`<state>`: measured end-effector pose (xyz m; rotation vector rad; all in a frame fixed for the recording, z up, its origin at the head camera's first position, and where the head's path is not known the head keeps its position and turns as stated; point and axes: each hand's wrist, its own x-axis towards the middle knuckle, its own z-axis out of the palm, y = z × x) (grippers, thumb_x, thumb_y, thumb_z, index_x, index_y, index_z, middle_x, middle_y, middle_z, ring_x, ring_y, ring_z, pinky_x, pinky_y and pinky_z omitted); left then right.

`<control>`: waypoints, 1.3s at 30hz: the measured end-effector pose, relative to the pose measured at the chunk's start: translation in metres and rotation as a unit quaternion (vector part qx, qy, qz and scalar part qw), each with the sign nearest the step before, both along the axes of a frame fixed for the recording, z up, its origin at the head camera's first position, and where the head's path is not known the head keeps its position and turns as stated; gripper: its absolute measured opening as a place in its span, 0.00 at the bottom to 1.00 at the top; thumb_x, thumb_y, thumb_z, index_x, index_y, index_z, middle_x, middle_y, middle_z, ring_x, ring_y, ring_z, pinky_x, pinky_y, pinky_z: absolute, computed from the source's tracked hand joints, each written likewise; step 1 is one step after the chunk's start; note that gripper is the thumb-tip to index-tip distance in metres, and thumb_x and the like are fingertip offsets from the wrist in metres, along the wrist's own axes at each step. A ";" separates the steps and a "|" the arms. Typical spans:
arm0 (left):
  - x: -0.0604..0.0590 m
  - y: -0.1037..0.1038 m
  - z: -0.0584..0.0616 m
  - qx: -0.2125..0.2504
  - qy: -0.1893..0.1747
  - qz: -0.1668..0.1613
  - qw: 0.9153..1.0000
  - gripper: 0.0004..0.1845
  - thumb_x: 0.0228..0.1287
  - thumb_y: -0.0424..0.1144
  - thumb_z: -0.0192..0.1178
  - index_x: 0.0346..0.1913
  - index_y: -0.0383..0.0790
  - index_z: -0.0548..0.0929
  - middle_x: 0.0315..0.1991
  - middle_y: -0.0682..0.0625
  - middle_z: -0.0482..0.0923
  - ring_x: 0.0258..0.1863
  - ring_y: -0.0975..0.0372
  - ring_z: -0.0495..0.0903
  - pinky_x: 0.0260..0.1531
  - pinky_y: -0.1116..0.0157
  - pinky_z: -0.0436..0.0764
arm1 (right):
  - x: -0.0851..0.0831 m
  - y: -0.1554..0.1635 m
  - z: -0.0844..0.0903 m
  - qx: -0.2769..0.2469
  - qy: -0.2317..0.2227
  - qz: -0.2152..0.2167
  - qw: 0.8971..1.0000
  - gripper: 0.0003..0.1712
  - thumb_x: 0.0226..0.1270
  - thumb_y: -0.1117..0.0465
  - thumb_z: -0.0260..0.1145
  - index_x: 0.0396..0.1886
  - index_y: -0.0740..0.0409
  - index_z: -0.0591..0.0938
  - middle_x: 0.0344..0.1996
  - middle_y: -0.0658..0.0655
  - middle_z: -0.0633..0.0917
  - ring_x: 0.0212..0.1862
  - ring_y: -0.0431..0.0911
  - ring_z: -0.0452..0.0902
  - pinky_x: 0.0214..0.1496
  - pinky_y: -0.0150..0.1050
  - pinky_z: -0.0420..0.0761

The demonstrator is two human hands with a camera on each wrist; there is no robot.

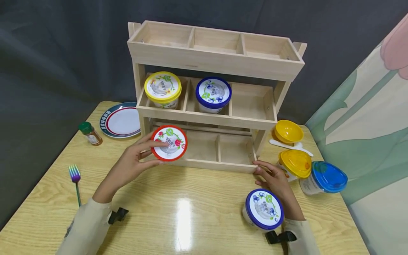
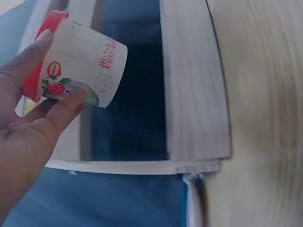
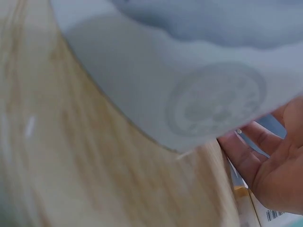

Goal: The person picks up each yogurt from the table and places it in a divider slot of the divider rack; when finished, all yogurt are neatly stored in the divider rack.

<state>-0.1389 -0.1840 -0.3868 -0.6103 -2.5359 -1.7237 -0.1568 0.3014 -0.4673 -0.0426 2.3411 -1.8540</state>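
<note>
While two tubs are already seated in the middle tier of the wooden rack (image 1: pixel 216 58), the red-lidded tub (image 1: pixel 169 143) is held by the left hand (image 1: pixel 137 159), its fingers and thumb clamped round the side and rim. The tub is held lid up in front of the bottom tier's left compartment, which is largely hidden by it; whether the tier is touched by its base cannot be told. The front right corner of that tier is met by the fingertips of the right hand (image 1: pixel 271 177); whether the corner is pinched or only touched cannot be made out.

In the middle tier, the left compartment is filled by the yellow-lidded tub (image 1: pixel 163 88) and the middle one by a blue-lidded tub (image 1: pixel 213 94). The stocking of the rack can thus be judged about half done, as far as these four matching tubs go. Left to be placed are the red-lidded tub and a second blue-lidded tub (image 1: pixel 264 209), which is stood on the tabletop (image 1: pixel 153 219) just beside the right forearm. Whether the yellow-topped container (image 1: pixel 294 164) and the blue-topped container (image 1: pixel 328 179), set near the rack's right side, are also meant to be shelved cannot be judged.
</note>
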 end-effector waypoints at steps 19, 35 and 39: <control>-0.042 -0.015 -0.041 0.038 -0.086 0.018 0.995 0.27 0.72 0.30 0.72 0.72 0.35 0.80 0.76 0.39 0.71 0.73 0.47 0.70 0.63 0.69 0.77 | 0.001 -0.004 -0.003 0.009 0.004 0.005 1.000 0.23 0.88 0.57 0.60 0.72 0.64 0.80 0.47 0.49 0.85 0.47 0.40 0.83 0.43 0.35 0.90; -0.050 -0.007 -0.041 -0.060 -0.028 0.044 0.997 0.27 0.74 0.30 0.70 0.72 0.30 0.78 0.77 0.27 0.64 0.72 0.37 0.70 0.69 0.40 0.75 | 0.002 -0.001 -0.002 -0.034 0.020 0.023 0.999 0.21 0.89 0.59 0.58 0.71 0.63 0.82 0.46 0.51 0.84 0.48 0.41 0.83 0.43 0.35 0.90; -0.044 -0.008 -0.029 -0.114 -0.017 0.060 0.991 0.28 0.76 0.36 0.70 0.75 0.32 0.78 0.84 0.26 0.49 0.75 0.33 0.68 0.65 0.40 0.78 | 0.004 0.001 0.004 -0.027 0.009 0.047 0.998 0.23 0.90 0.57 0.56 0.75 0.63 0.78 0.50 0.53 0.82 0.54 0.42 0.82 0.49 0.38 0.90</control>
